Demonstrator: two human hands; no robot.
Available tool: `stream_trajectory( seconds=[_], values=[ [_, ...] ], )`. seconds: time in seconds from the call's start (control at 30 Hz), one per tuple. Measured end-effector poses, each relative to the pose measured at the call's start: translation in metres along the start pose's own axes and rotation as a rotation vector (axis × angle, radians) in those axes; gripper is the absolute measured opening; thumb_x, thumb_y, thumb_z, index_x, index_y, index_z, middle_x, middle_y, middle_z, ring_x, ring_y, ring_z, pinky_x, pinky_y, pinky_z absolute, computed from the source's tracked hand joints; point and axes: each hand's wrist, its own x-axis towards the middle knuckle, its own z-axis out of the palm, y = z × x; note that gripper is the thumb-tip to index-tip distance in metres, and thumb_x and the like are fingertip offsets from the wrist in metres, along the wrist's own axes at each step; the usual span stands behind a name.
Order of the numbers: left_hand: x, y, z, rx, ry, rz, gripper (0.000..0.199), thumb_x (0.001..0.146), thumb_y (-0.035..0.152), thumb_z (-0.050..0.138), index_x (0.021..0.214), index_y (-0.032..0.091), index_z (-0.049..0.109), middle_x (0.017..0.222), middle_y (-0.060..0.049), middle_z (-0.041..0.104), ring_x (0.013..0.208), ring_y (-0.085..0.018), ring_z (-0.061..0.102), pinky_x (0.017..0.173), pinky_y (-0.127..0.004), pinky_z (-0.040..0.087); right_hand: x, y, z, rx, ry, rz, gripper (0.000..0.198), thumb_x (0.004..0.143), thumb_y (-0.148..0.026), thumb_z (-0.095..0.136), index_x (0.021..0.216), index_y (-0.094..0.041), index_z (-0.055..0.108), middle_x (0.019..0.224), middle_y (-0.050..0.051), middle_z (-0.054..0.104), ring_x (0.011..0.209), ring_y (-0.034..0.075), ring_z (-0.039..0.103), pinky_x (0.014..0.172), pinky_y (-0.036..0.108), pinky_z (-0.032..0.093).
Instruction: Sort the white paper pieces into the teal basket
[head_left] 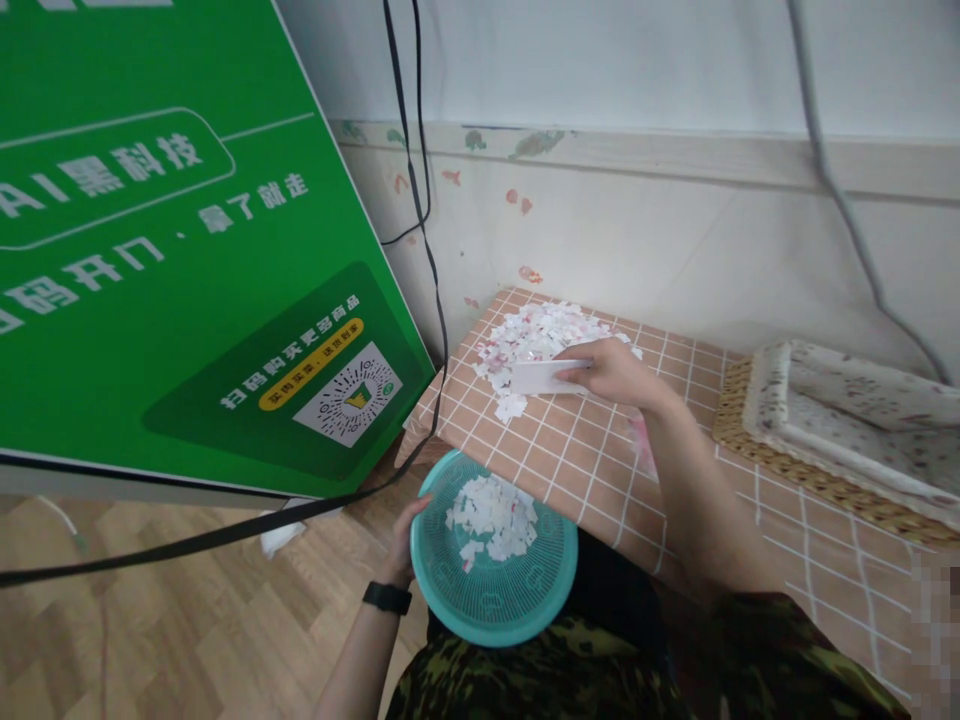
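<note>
My left hand grips the left rim of a round teal plastic colander, held just below the table's front edge. Inside the colander lies a heap of small white paper scraps. My right hand is closed on a flat white card, its long edge close to the tabletop. Beyond and beside the card spreads a pile of torn paper scraps, white with some pink marks. Whether the card touches the scraps I cannot tell.
A brown checked cloth covers the table. A lined wicker basket stands on the right. At left rises a green cabinet with white lettering. A black cable hangs in front of the table's left corner.
</note>
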Motion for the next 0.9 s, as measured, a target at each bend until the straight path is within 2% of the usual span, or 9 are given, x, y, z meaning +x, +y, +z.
stream_trajectory(
  seconds=[0.2, 0.5, 0.73, 0.9],
  values=[
    [-0.005, 0.006, 0.005, 0.019, 0.013, 0.022, 0.015, 0.062, 0.026, 0.07, 0.067, 0.012, 0.072, 0.063, -0.008, 0.071, 0.059, -0.023, 0.063, 0.064, -0.034, 0.048, -0.001, 0.004, 0.002, -0.001, -0.11, -0.005, 0.019, 0.075, -0.021, 0.057, 0.088, -0.02, 0.07, 0.079, 0.0, 0.07, 0.072, 0.015, 0.061, 0.066, 0.026, 0.043],
    [-0.005, 0.006, 0.003, 0.013, -0.006, 0.03, 0.015, 0.061, 0.027, 0.07, 0.064, 0.013, 0.071, 0.061, -0.006, 0.071, 0.057, -0.021, 0.063, 0.062, -0.033, 0.049, -0.005, 0.006, -0.008, -0.063, -0.135, 0.02, 0.021, 0.072, -0.021, 0.057, 0.089, -0.021, 0.071, 0.079, 0.0, 0.07, 0.07, 0.016, 0.061, 0.064, 0.026, 0.042],
    [-0.006, 0.007, 0.003, 0.035, -0.089, -0.074, 0.024, 0.068, 0.029, 0.064, 0.078, 0.009, 0.073, 0.073, -0.01, 0.073, 0.065, -0.024, 0.065, 0.067, -0.035, 0.049, -0.008, 0.005, -0.013, -0.04, -0.19, 0.05, 0.022, 0.069, -0.019, 0.058, 0.086, -0.022, 0.072, 0.077, -0.001, 0.07, 0.067, 0.015, 0.06, 0.061, 0.025, 0.041],
    [-0.007, 0.008, 0.003, 0.056, -0.045, -0.106, 0.016, 0.063, 0.025, 0.068, 0.067, 0.01, 0.071, 0.062, -0.008, 0.071, 0.058, -0.023, 0.064, 0.065, -0.035, 0.048, -0.009, 0.009, -0.013, -0.002, -0.217, 0.061, 0.023, 0.069, -0.019, 0.059, 0.087, -0.022, 0.072, 0.078, -0.001, 0.07, 0.068, 0.015, 0.06, 0.061, 0.025, 0.042]
  ],
)
